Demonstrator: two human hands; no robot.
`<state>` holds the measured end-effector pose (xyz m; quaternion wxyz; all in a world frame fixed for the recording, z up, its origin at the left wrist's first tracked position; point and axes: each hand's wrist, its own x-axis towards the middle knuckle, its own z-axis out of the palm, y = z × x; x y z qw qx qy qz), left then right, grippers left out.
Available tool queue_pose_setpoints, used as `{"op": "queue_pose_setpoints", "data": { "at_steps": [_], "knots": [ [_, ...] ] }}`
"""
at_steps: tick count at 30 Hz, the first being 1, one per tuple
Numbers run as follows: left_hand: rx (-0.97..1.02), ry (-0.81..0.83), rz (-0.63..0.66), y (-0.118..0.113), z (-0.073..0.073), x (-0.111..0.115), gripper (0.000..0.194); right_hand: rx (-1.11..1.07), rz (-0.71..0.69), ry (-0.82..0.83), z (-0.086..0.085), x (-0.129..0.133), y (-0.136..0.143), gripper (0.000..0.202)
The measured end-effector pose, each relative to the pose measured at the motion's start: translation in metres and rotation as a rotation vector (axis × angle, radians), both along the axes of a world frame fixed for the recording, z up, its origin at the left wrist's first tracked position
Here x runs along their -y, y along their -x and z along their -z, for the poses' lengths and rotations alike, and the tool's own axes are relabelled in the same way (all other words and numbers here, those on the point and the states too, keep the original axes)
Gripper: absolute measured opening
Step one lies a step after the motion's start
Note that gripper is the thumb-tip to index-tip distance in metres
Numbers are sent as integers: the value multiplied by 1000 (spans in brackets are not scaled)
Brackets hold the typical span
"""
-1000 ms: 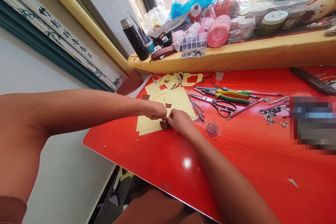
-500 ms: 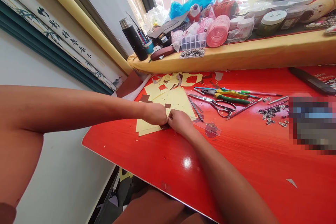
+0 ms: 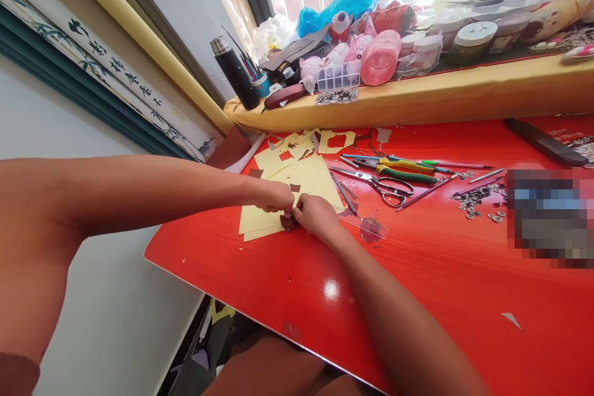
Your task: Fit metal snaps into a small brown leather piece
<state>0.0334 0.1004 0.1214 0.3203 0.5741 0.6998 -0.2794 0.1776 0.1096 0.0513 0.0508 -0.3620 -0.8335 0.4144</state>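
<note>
My left hand point(image 3: 277, 195) and my right hand point(image 3: 317, 215) meet over the near right part of some pale yellow paper sheets point(image 3: 260, 219). Both have their fingers closed in a pinch. Between and just below the fingertips shows a small dark brown piece point(image 3: 288, 221), gripped by both hands; its kind is too covered to make out. Small brown scraps point(image 3: 295, 188) lie on the paper behind the hands. To the right of my right hand are a slim metal tool point(image 3: 344, 193) and open scissors point(image 3: 378, 184).
Yellow-and-green pliers point(image 3: 403, 168), brushes and pencils lie behind the scissors. Several small metal rings point(image 3: 473, 201) are scattered right. A clear strip with a dark round patch point(image 3: 372, 229) lies near my right wrist. A black flask point(image 3: 236, 74) and jars crowd the sill point(image 3: 417, 91).
My left hand has shifted slightly up and left, and more of the brown piece shows under the fingertips. The view has moved a little; the tools stay put.
</note>
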Motion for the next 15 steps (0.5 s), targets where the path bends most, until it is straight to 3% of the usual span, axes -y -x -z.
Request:
{"op": "queue_pose_setpoints", "data": {
  "at_steps": [4,9,15],
  "knots": [
    [-75,33,59,-3,-5,2,19,1,-12,3,-1,-1,0,21],
    [-78,-31,271,-12,-10,15,12,14,-16,-20,3,-3,2,19],
    [-56,-62,429,-12,-16,25,25,6,-28,-40,3,-3,0,18]
  ]
}}
